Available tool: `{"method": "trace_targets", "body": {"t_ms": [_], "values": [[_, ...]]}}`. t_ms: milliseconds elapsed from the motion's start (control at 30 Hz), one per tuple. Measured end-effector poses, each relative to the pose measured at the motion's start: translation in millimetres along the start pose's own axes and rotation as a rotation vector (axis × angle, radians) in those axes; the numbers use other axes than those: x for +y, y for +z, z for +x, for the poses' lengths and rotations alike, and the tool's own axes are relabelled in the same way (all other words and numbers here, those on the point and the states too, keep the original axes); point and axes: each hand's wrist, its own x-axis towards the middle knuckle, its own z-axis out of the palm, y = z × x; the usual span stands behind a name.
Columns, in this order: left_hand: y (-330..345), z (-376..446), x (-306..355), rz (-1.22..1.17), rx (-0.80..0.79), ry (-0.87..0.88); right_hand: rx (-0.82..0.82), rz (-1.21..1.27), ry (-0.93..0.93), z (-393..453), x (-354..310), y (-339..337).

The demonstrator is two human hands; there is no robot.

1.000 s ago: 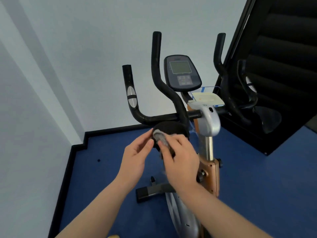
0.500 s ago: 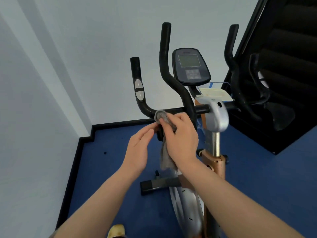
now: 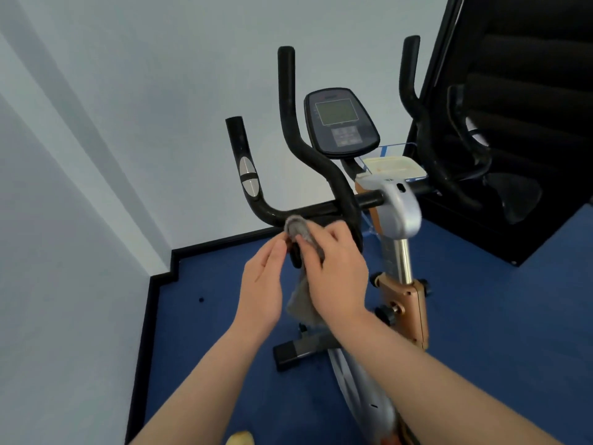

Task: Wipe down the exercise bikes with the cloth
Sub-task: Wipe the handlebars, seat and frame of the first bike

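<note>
1. Gripping the gray cloth (image 3: 303,234), the right hand (image 3: 337,274) had its fingers curled round it, bunched top end pressed vs. the black handlebar (image 3: 288,130) near the lower left bend; rest of the cloth hung down btwn the two hands.
2. Left hand (image 3: 261,293) sat just beside the right, fingers straight & relaxed, tips close to the cloth; can't tell if they touched it. It held nothing.
3. Exercise bike (image 3: 401,213) stood in a room corner, facing the pale wall (image 3: 112,123). Handlebar had two upright grips on the left side, the outer one w/ a silver pulse sensor (image 3: 248,180).
4. Console (image 3: 340,122) w/ a gray screen sat above the crossbar, center-right, well clear of the hands.
5. Silver post cover (image 3: 401,207) & chrome stem below it stood just right of the right hand; copper-colored frame (image 3: 414,309) w/ black knobs under that.
6. Right hand & forearm hid part of the bike body; a round black part behind the fingers was mostly covered.
7. Black front foot (image 3: 298,350) rested on the blue floor (image 3: 497,332), below the hands.
8. Big black structure (image 3: 529,107) rose at right, behind the right-side grips.
9. Clear tray (image 3: 394,167) w/ a pale lid sat behind the post, near the console base.
10. Black baseboard (image 3: 154,300) edged the floor at left.
</note>
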Motion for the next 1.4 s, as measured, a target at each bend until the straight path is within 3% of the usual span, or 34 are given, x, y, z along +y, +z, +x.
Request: {"method": "trace_targets", "body": {"t_ms": [67,233,400,467,567,633,733,933,1000,1100,1167,1300,1400], "values": [[-1.7,1.1,0.1,0.024,-0.014,0.025,-0.031,0.029,-0.026,-11.8,2.4,-5.9],[6.9,9.6,-2.0,0.038,-0.01,0.002,-0.046,-0.325,-0.268,48.6,-5.6,-10.9],[14.1,27.8,-6.5,0.15,-0.055,-0.035,-0.034,-0.435,-0.27,66.3,2.8,-37.9],[19.6,30.2,-10.8,0.181,-0.074,-0.033,0.054,-0.415,-0.281,56.1,4.3,-44.9],[20.5,30.9,-15.8,0.198,-0.084,-0.017,0.21,-0.385,-0.141,63.3,7.5,-54.0],[18.0,32.3,-18.3,0.198,-0.109,-0.017,0.059,-0.382,-0.004,72.2,10.6,-49.7],[15.5,34.1,-19.9,0.206,-0.127,0.018,-0.209,-0.378,0.056,64.3,10.7,-24.7],[16.5,32.8,-22.1,0.222,-0.112,0.032,0.026,-0.081,0.173,22.7,26.0,-19.3],[16.7,32.1,-22.1,0.226,-0.108,0.043,-0.012,-0.136,0.155,19.4,23.4,-18.8],[19.2,32.7,-19.2,0.208,-0.102,0.022,-0.213,-0.456,0.07,51.4,24.2,-19.9],[19.8,33.1,-15.9,0.209,-0.08,0.001,-0.284,-0.431,0.111,65.4,26.5,-24.9],[19.3,39.1,-10.6,0.263,-0.052,-0.075,-0.039,-0.184,0.194,15.5,17.0,-20.2],[19.0,51.7,-5.1,0.369,-0.076,-0.109,-0.114,-0.21,0.22,26.8,24.3,-20.9]]}}
